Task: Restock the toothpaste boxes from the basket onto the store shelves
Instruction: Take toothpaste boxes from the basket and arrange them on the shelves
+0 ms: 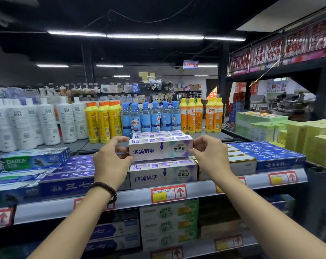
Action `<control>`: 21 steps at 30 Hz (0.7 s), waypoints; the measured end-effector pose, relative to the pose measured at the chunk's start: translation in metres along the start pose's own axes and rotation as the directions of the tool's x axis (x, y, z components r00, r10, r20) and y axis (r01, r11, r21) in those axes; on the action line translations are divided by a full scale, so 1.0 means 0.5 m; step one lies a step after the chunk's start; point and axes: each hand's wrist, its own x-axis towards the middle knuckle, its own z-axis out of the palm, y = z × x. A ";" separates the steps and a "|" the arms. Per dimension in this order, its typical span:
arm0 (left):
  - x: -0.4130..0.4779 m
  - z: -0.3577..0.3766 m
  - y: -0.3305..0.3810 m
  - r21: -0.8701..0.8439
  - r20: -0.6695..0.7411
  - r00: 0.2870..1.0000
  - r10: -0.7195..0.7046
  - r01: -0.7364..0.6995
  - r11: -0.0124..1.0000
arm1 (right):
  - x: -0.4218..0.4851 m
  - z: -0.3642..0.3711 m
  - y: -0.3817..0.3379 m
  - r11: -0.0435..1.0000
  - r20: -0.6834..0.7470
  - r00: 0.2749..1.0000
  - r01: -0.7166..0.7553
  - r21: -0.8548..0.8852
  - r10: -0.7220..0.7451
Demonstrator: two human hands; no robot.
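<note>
A white and purple toothpaste box (160,148) lies on top of a matching box (163,174) at the front of the upper shelf (136,198). My left hand (110,161) grips its left end with curled fingers and thumb. My right hand (209,156) grips its right end the same way. More boxes of the same kind (158,134) are stacked just behind it. The basket is out of view.
Dark blue toothpaste boxes (68,182) and a green Darlie box (33,160) fill the shelf to the left; blue and white boxes (270,156) lie to the right. Detergent bottles (151,117) stand behind. Green-white boxes (169,221) sit on the lower shelf. Green cartons (298,135) are stacked far right.
</note>
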 end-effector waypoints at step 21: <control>0.013 0.011 -0.020 -0.026 0.106 0.994 -0.006 0.009 1.000 | -0.002 0.009 0.018 0.996 0.037 0.999 -0.009 -0.087 0.012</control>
